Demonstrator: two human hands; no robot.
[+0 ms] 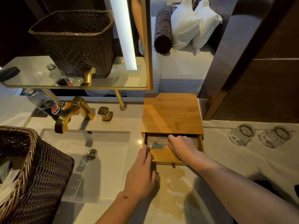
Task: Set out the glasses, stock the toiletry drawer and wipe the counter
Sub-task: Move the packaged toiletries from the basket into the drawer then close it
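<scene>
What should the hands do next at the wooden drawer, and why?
Probably draw the right hand out of the drawer: it reaches into the open drawer, over the packets at the back, while the left hand rests at the drawer's front left corner. Whether it grips anything is hidden.

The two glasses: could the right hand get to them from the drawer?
Probably yes. The glasses stand on open counter right of the drawer, nothing between them and the right hand.
</scene>
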